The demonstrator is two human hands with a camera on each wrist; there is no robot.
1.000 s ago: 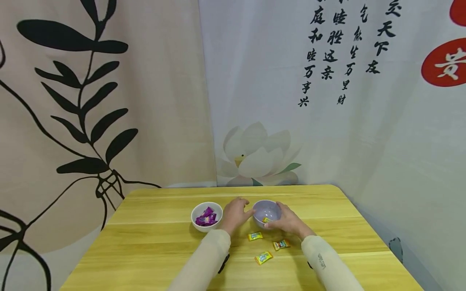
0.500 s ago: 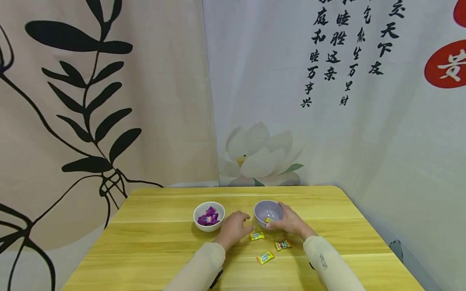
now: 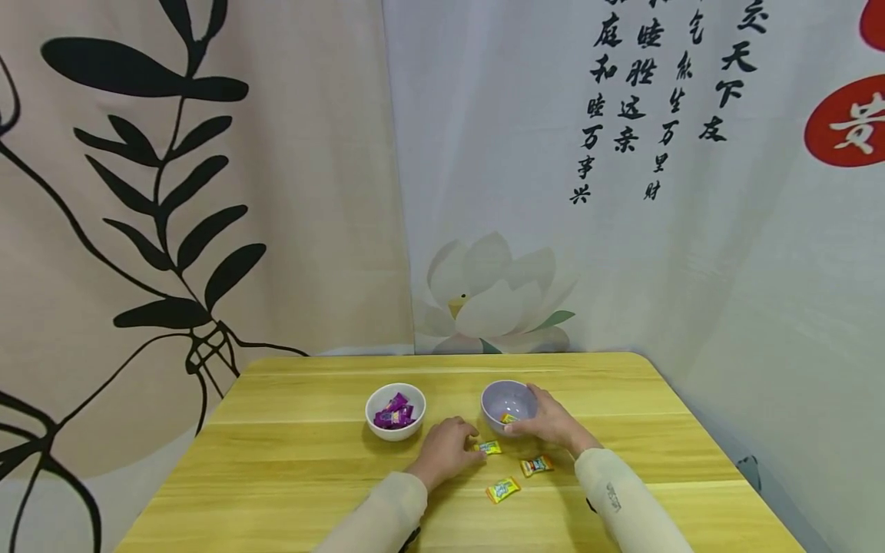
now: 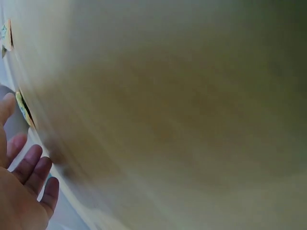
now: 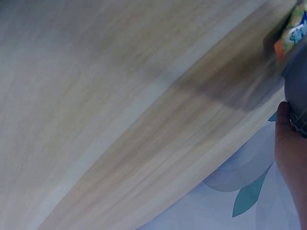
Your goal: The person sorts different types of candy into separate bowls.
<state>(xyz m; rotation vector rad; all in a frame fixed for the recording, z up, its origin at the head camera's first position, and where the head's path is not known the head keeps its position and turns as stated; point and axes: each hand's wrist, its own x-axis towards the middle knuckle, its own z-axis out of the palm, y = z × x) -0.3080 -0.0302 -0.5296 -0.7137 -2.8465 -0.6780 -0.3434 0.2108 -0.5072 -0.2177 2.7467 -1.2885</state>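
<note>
Candy (image 3: 492, 448) in a yellow wrapper now lies right at the thumb and fingertips of the left hand (image 3: 446, 453), which has come down from beside the lavender bowl (image 3: 503, 397) to a spot nearer the person. The left hand's fingers are slightly bent and spread apart, with nothing seen pinched between them; whether they touch the wrapper (a fingertip overlaps its left end in the head view) I cannot tell. The right hand (image 3: 553, 425) has not shifted: it grips the lavender bowl, thumb in front and fingers around the far side. One yellow piece (image 3: 508, 418) lies inside that bowl. To the right of the left hand, a second loose candy (image 3: 536, 465) lies below the right hand, and a third loose candy (image 3: 502, 489) lies nearer the person. Beyond the left hand, off to its left, stands a white bowl (image 3: 394, 435) with purple candies (image 3: 394, 412). As I judge it, the change turns the left hand's work from bowl to wrapper, while all three loose pieces lie outside the lavender bowl
</note>
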